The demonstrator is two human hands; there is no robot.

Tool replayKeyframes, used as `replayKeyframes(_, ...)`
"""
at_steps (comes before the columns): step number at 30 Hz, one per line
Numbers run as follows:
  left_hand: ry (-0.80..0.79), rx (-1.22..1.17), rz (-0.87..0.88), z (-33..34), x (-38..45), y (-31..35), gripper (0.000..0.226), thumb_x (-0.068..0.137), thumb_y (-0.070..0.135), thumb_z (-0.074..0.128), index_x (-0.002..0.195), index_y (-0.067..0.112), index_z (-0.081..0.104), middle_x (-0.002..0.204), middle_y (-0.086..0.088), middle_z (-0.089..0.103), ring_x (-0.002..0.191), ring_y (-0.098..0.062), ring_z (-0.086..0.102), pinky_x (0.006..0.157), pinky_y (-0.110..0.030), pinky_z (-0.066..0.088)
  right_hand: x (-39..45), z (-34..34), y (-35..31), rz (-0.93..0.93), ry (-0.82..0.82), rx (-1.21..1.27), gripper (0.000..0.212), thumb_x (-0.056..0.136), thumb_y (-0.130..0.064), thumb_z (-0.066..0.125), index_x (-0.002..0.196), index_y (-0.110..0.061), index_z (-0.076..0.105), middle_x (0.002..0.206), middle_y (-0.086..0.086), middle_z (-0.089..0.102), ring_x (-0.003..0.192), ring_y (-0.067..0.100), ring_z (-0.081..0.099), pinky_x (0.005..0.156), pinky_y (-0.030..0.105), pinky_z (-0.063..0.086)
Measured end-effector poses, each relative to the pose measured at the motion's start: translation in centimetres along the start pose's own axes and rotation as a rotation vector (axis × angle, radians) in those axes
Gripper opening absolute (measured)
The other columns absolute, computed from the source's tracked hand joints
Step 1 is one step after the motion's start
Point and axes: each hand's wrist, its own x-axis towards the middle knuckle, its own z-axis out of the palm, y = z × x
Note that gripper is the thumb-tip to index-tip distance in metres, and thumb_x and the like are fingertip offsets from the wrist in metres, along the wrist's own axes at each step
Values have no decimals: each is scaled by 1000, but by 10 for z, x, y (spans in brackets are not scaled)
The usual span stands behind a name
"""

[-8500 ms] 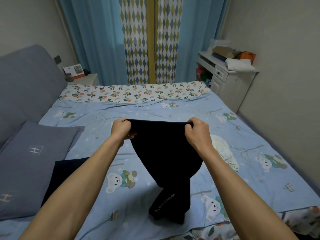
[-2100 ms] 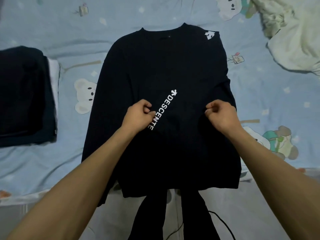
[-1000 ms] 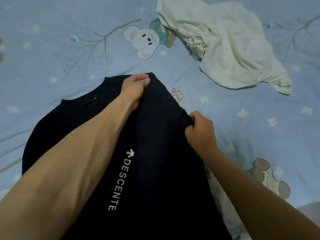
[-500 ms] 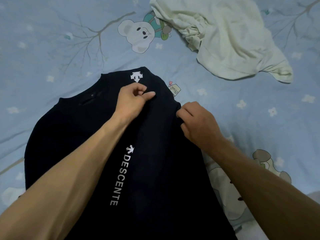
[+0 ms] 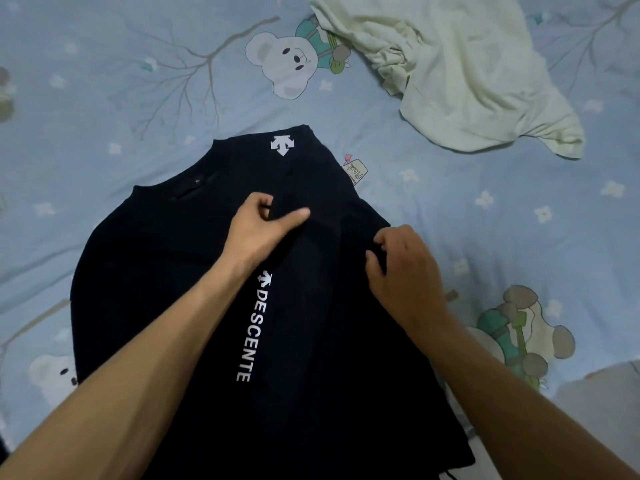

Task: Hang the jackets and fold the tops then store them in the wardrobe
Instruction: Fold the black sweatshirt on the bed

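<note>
Since half a second ago, both hands have been drawn down the flat black long-sleeved top (image 5: 166, 278) on the blue bear-print bedsheet (image 5: 104, 98).
Folding is judged underway: left hand (image 5: 259, 226) pinches cloth, right hand (image 5: 401, 268) grips the edge, to be carried across. A crumpled pale-green garment (image 5: 467, 74) lies well apart, unobstructing.

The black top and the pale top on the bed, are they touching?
Apart. The head view shows blue sheet between the black top and the pale top.

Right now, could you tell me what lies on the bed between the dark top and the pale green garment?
In the head view, only bare printed sheet separates the dark top from the pale green garment.
</note>
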Motion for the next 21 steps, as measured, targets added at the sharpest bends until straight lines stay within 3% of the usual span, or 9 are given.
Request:
replayKeyframes(4, 117, 144, 55, -4, -34, -35, 28, 79, 32, 82, 93, 19, 61, 84, 6, 65, 68, -10, 63, 60, -19, 51, -7, 8, -34, 761, -185, 609, 36, 96, -35, 58, 75, -7, 62, 67, 4, 69, 66, 21, 70, 73, 43, 59)
replayKeyframes(5, 139, 158, 76, -4, -36, -40, 23, 82, 29, 79, 89, 15, 63, 80, 3, 64, 65, -11, 62, 60, -19, 49, -4, 11, -38, 859, -200, 734, 38, 96, -36, 59, 74, -5, 61, 67, 2, 70, 68, 20, 71, 75, 45, 60)
replayKeyframes(8, 118, 126, 73, -7, -28, -43, 17, 88, 23, 74, 82, 8, 69, 68, 0, 63, 56, -6, 58, 56, -12, 45, 0, 15, -45, 887, -216, 821, 30, 98, -27, 59, 76, -7, 50, 65, 6, 60, 67, 20, 66, 77, 45, 60)
replayKeyframes(11, 221, -144, -61, -23, -15, -41, 12, 90, 23, 71, 80, 16, 73, 70, 3, 69, 62, -4, 65, 67, -19, 54, -3, 15, -45, 986, -129, 943, 18, 103, -20, 49, 87, -11, 48, 77, 13, 62, 61, 14, 70, 65, 28, 61)
replayKeyframes(13, 180, -156, -122, -30, -16, -45, 23, 92, 36, 68, 76, 20, 71, 75, 4, 71, 73, -12, 68, 76, -28, 57, -8, 18, -51, 1028, -147, 1002, 14, 102, -18, 50, 91, -11, 47, 84, 15, 66, 63, 14, 73, 61, 25, 60)
replayKeyframes(16, 83, -81, -120, -26, -44, -56, 42, 80, 58, 72, 93, 19, 64, 84, 7, 67, 74, -8, 63, 75, -27, 53, -22, 30, -65, 1023, -304, 1032, 24, 94, -26, 65, 88, -7, 53, 87, 13, 71, 72, 18, 74, 64, 27, 61)
replayKeyframes(19, 45, 147, -73, -26, -75, -91, 38, 76, 40, 82, 96, 17, 59, 82, 10, 65, 73, -6, 61, 67, -20, 48, -31, 35, -77, 983, -457, 970, 18, 95, -23, 63, 91, -7, 63, 94, 13, 73, 82, 20, 73, 69, 28, 61)
replayKeyframes(21, 36, 95, -164, -34, -81, -119, 21, 86, 26, 75, 88, 9, 63, 76, 2, 64, 72, -17, 60, 67, -27, 48, -30, 34, -77, 1045, -341, 1004, 18, 98, -15, 52, 84, -8, 60, 92, 15, 72, 79, 21, 73, 72, 31, 61)
